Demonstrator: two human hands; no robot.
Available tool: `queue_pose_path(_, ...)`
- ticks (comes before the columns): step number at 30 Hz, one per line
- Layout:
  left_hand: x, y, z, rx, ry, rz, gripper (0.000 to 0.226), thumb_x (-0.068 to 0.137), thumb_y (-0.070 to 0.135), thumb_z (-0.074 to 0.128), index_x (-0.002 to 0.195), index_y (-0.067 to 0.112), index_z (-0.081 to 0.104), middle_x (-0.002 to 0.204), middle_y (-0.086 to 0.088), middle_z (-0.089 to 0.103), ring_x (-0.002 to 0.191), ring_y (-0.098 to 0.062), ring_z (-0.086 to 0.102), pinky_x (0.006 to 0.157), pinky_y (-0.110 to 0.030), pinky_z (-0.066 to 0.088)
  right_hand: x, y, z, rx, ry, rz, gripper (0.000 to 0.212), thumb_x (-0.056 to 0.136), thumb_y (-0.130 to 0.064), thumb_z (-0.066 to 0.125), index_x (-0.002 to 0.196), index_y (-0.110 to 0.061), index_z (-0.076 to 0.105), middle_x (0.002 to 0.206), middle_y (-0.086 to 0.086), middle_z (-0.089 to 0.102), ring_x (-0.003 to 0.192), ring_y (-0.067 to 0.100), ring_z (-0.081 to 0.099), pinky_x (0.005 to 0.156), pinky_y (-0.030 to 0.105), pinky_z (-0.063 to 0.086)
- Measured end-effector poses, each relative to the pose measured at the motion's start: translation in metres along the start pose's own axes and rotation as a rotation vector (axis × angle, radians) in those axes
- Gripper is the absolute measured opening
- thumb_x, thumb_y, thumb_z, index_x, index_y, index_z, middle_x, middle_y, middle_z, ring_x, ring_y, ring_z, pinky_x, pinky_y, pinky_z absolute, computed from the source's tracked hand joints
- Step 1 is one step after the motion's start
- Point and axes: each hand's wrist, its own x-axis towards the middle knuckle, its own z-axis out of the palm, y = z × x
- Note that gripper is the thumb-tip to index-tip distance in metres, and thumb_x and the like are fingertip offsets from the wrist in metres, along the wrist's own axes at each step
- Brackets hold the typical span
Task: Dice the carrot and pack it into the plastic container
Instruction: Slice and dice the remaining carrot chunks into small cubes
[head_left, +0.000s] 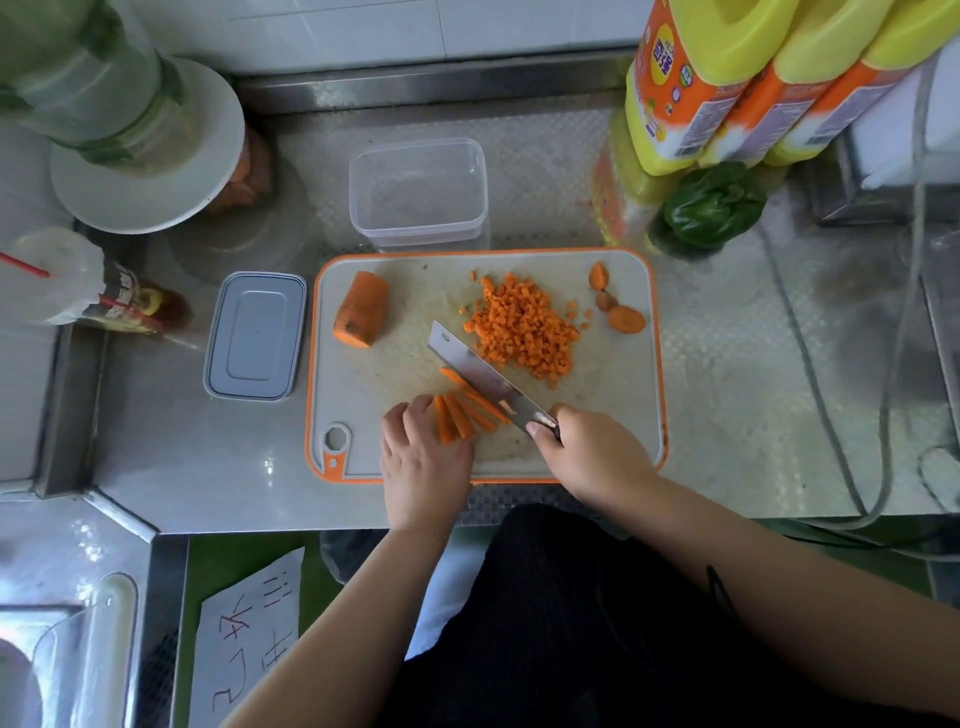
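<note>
Left hand (423, 457) pins carrot sticks (460, 415) on the cutting board (613, 415), long axes fanning away from the person. Right hand (592, 452) grips the knife (480, 376), blade diagonal across them. Plastic container (420, 195) sits open behind the board.

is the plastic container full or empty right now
Empty. The clear plastic container shows only its bare bottom; the diced carrot sits piled on the cutting board, and the lid lies apart.

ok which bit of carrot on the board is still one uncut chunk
The big carrot chunk at the board's far left, standing alone. The diced carrot pile is cubes; the carrot sticks are strips.
</note>
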Motion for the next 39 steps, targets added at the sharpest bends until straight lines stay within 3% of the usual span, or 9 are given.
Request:
queue_pose_path(5,-0.009,0.011,0.001,-0.167,-0.099,-0.228,0.05,0.09,0.025,0.067,0.132,0.013,0.043,0.126,-0.006,0.05,0.116,-0.029,0.049,0.097,-0.046,0.043,0.0,-0.002,0.0,-0.031,-0.01,-0.02,0.033,0.098,-0.044,0.04,0.08,-0.017,0.042,0.066,-0.002,0.045,0.071,0.027,0.051,0.057,0.031,0.033)
queue_pose_path(9,-0.009,0.025,-0.002,-0.277,-0.109,-0.329,0.037,0.095,0.019,0.06,0.128,0.013,0.045,0.118,0.002,0.054,0.106,-0.018,0.057,0.082,-0.03,0.043,0.001,-0.001,0.0,-0.058,0.01,-0.06,0.035,0.099,-0.042,0.041,0.074,-0.017,0.037,0.068,0.002,0.047,0.072,0.029,0.053,0.057,0.031,0.032)
queue_pose_path(11,-0.006,0.022,-0.006,-0.2,-0.114,-0.25,0.035,0.096,0.019,0.058,0.129,0.017,0.045,0.121,0.003,0.053,0.104,-0.017,0.058,0.079,-0.031,0.043,0.002,-0.001,0.001,-0.062,0.017,-0.069,0.04,0.098,-0.043,0.041,0.067,-0.02,0.031,0.064,0.0,0.044,0.07,0.03,0.054,0.055,0.032,0.031)
queue_pose_path(14,0.003,0.005,-0.011,0.018,-0.113,0.066,0.038,0.094,0.015,0.063,0.13,0.017,0.052,0.125,-0.002,0.049,0.107,-0.025,0.056,0.08,-0.042,0.051,0.001,-0.001,-0.001,-0.053,0.008,-0.071,0.042,0.099,-0.043,0.04,0.064,-0.023,0.028,0.06,-0.002,0.041,0.062,0.025,0.048,0.047,0.032,0.025)
queue_pose_path(17,0.017,-0.018,-0.008,0.183,-0.106,0.434,0.029,0.085,0.009,0.071,0.114,0.011,0.067,0.117,-0.009,0.058,0.103,-0.032,0.058,0.074,-0.043,0.055,-0.001,-0.001,-0.002,-0.056,0.01,-0.08,0.042,0.099,-0.043,0.04,0.064,-0.023,0.028,0.059,-0.002,0.042,0.057,0.021,0.045,0.044,0.03,0.023)
queue_pose_path(20,0.024,-0.036,-0.003,0.175,-0.054,0.635,0.022,0.079,0.006,0.071,0.1,0.011,0.07,0.107,-0.006,0.064,0.094,-0.028,0.058,0.066,-0.039,0.056,-0.001,-0.005,-0.001,-0.057,0.0,-0.072,0.04,0.1,-0.041,0.04,0.066,-0.02,0.033,0.06,-0.002,0.043,0.056,0.02,0.045,0.044,0.03,0.024)
queue_pose_path(31,0.038,-0.037,-0.002,0.111,-0.057,0.74,0.007,0.088,0.01,0.068,0.09,0.013,0.074,0.094,0.0,0.068,0.08,-0.025,0.058,0.068,-0.034,0.052,-0.004,-0.016,0.01,-0.147,-0.027,-0.083,0.028,0.101,-0.037,0.036,0.085,-0.015,0.041,0.063,-0.003,0.039,0.064,0.024,0.045,0.044,0.03,0.021)
queue_pose_path(35,0.045,-0.031,-0.002,0.062,-0.079,0.715,0.018,0.091,0.02,0.059,0.083,0.014,0.074,0.088,0.001,0.068,0.081,-0.021,0.057,0.067,-0.03,0.05,-0.005,-0.019,0.015,-0.148,-0.025,-0.072,0.026,0.101,-0.035,0.037,0.086,-0.015,0.04,0.063,-0.003,0.037,0.064,0.025,0.045,0.044,0.028,0.02)
queue_pose_path(39,0.044,-0.03,-0.001,0.03,-0.088,0.668,0.019,0.088,0.022,0.059,0.079,0.014,0.073,0.086,0.001,0.067,0.082,-0.02,0.056,0.067,-0.028,0.048,-0.002,-0.023,0.019,-0.186,-0.015,-0.034,0.025,0.102,-0.031,0.038,0.098,-0.011,0.052,0.07,0.001,0.044,0.068,0.026,0.048,0.045,0.027,0.022)
